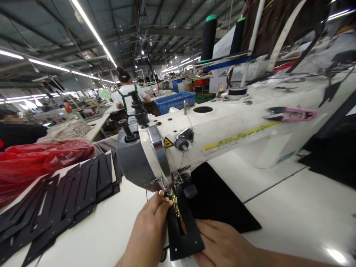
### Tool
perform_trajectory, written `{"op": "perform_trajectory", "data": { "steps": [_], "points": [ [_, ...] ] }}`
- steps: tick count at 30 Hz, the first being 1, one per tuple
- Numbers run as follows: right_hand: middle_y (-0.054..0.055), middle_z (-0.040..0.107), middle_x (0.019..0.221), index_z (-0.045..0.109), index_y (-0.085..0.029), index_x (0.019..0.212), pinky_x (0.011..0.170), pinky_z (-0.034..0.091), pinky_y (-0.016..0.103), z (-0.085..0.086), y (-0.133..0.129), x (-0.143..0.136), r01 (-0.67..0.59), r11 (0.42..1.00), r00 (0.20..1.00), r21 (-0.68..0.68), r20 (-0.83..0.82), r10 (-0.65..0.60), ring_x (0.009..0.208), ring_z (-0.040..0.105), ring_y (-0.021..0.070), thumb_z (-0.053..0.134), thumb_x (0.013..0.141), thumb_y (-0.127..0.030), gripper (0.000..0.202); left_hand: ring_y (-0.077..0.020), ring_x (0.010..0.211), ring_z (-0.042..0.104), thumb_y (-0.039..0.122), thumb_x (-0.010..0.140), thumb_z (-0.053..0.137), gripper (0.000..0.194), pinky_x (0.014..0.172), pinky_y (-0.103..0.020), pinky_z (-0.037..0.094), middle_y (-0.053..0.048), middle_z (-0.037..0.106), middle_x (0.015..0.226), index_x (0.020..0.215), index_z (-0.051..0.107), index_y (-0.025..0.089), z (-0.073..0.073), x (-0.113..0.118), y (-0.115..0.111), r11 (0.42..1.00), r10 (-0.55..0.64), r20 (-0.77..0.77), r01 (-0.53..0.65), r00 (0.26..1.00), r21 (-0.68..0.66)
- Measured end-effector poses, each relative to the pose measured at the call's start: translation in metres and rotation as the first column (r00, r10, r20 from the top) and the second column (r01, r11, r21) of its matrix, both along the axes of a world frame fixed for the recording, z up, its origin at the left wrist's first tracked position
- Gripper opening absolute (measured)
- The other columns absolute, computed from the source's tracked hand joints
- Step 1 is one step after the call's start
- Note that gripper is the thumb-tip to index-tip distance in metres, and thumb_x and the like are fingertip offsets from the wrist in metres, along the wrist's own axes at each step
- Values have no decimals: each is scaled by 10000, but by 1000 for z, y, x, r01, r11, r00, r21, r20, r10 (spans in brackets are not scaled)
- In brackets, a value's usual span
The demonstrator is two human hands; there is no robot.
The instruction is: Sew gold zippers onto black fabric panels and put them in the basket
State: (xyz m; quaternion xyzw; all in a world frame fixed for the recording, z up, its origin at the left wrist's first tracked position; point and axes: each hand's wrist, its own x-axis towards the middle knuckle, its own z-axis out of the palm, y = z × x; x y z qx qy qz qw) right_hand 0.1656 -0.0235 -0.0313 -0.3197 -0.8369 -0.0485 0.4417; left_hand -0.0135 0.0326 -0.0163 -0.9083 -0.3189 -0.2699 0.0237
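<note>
A black slotted panel (190, 226) lies under the needle area of a white sewing machine (222, 129), its near end toward me. Gold zipper teeth (175, 205) show along the slot. My left hand (151, 222) grips the panel's left edge, fingertips pressed together close by the presser foot. At the right edge, my right hand (222, 241) holds the panel, with some fingers hidden beneath it. A larger black fabric piece (219, 200) extends behind the panel under the machine arm.
Overlapping black slotted panels (69, 196) are spread at the left, beside red plastic wrapping (33, 159). Pink-handled thread snips (294, 114) rest on the machine arm. Black thread cones (208, 39) stand behind. A co-worker (130, 96) sits ahead near a blue basket (175, 102).
</note>
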Motion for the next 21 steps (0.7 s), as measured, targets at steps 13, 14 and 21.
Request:
{"op": "perform_trajectory", "data": {
  "steps": [13,14,21],
  "points": [
    [82,603,966,598,-156,894,765,453,321,41,32,-1,147,914,940,-379,342,-9,883,559,207,532,759,-129,153,-264,1082,542,41,623,436,535,901,-434,481,-142,589,1142,1137,549,136,8,-2,-28,988,80,-12,-81,997,-135],
    [95,604,957,599,-141,889,751,454,320,44,36,-2,129,907,930,-401,367,30,870,566,212,531,754,-131,151,-265,1075,544,44,634,439,531,896,-438,482,-145,585,1146,1146,545,135,8,-2,-29,987,76,-10,-77,997,-141],
    [53,641,764,599,-139,802,626,448,249,41,55,6,123,886,950,-447,311,25,686,597,160,399,846,-88,210,-245,902,569,32,691,425,355,793,-420,513,-144,595,985,979,616,118,6,7,-34,992,89,62,-83,994,-94]
  ]
}}
